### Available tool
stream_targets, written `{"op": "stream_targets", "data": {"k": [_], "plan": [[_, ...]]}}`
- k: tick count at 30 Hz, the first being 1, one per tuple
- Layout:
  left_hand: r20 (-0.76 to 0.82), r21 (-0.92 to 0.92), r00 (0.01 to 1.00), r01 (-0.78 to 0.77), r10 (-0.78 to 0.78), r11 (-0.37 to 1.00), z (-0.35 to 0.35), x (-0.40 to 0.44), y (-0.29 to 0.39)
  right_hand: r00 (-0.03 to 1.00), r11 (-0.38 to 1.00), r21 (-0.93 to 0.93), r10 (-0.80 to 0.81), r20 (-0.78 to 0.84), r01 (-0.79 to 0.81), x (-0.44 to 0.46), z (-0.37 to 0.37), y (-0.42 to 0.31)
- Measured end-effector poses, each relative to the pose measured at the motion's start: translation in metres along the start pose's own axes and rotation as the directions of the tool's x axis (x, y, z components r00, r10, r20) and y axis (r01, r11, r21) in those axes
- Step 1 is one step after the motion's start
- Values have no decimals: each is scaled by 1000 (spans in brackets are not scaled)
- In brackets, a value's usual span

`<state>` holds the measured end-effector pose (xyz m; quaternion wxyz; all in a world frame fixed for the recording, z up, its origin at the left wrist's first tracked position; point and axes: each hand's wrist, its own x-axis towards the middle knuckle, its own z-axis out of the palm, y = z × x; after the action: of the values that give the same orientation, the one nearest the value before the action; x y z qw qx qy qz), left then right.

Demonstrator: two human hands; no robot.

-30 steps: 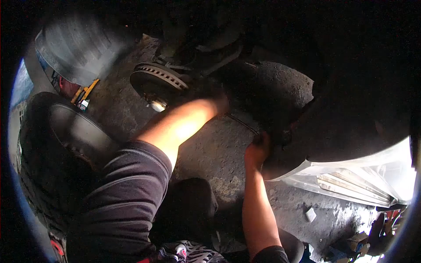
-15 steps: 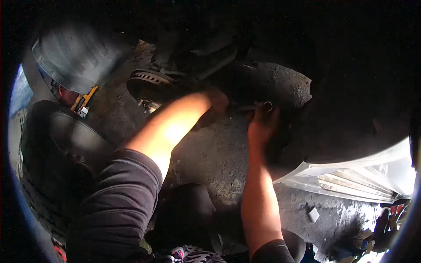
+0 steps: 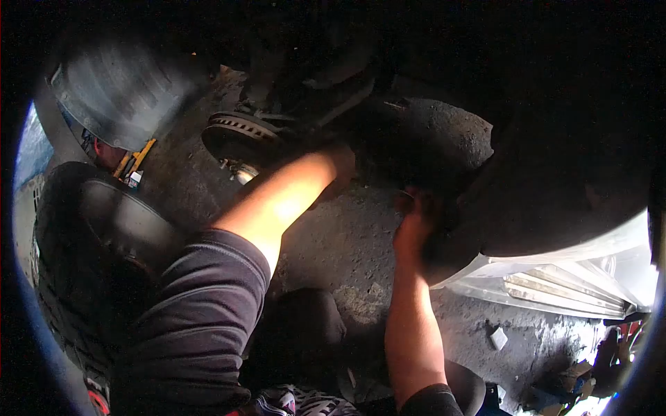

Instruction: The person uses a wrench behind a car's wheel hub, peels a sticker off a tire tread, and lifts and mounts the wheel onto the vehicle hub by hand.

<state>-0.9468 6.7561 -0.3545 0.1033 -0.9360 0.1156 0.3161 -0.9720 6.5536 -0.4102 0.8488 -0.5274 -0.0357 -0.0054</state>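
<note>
two hands [image 3: 417, 216] reach forward, the left [image 3: 338, 163] nearer one brake disc [image 3: 243, 127].

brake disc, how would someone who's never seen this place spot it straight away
Start with the brightly lit left forearm, slanting up from a dark sleeve. Just above that forearm in the picture, up and right of the big dark wheel, is the brake disc. Unlike the wheel, it is thin, with a row of dark slots along its curved edge.

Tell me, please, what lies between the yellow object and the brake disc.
Only bare, dim ground shows between the yellow object and the brake disc in the head view.
</note>
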Motion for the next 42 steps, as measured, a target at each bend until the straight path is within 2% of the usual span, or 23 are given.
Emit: {"op": "stream_targets", "data": {"k": [3,6,8,10,14,16,17,19,20,22,24,25,26,28,29,30,31,32,34,36,39,42], "plan": [[4,2,1000,-1,1,1000,3,-1,2,979,978,143,167,-117,-150,-6,-2,6],[3,3,1000,-6,6,1000,1,-2,3,997,994,112,2,-78,7,-5,0,15],[5,4,1000,-11,11,1000,3,-1,4,986,967,-191,-160,57,168,-3,2,18],[3,0,1000,-10,10,1000,4,-2,3,966,890,-376,-223,133,258,1,11,12],[-2,1,1000,-15,15,1000,3,-1,1,937,790,-512,-333,102,337,35,6,38],[-3,0,1000,-21,21,1000,4,-1,2,951,784,-550,-302,63,286,56,-16,66],[-4,-1,1000,-21,21,1000,3,-1,1,974,803,-562,-223,23,198,62,-26,74],[-3,-6,1000,-22,22,1000,4,-2,0,986,813,-570,-166,-32,119,71,-42,99],[-5,-6,1000,-25,25,1000,4,-1,0,981,810,-572,-189,-50,127,74,-53,117],[-6,-4,1000,-31,31,1000,3,0,1,978,737,-665,-203,-50,119,62,-51,103],[-5,-3,999,-37,37,999,3,0,1,984,573,-815,-177,-13,92,46,-45,80],[-7,-1,999,-39,39,999,3,0,1,958,529,-823,-281,60,206,43,-49,84],[-6,-5,999,-37,37,999,2,1,0,915,473,-821,-380,137,319,39,-50,85],[-7,-7,999,-39,39,999,3,0,0,905,604,-715,-415,95,352,24,-45,77],[-8,-8,999,-42,42,999,3,0,0,943,770,-581,-332,-11,264,10,-40,72],[-10,-3,999,-48,47,999,3,0,1,958,796,-568,-284,-41,211,1,-43,72],[-10,-2,999,-52,52,999,2,1,1,969,818,-553,-235,-71,158,-7,-50,77],[-7,0,999,-52,52,999,2,0,2,970,722,-676,-238,-41,148,-14,-59,88],[-7,-1,998,-55,55,998,2,0,1,980,749,-660,-167,-106,56,-23,-51,77],[-7,1,998,-55,55,998,3,0,1,967,938,-330,16,-253,-102,-33,-33,52],[-1,8,998,-62,62,998,2,-1,3,974,960,-279,-35,-222,-30,-39,-28,48],[4,19,998,-65,65,998,1,-3,6,975,988,-139,31,-218,-62,-35,-38,53]]}}
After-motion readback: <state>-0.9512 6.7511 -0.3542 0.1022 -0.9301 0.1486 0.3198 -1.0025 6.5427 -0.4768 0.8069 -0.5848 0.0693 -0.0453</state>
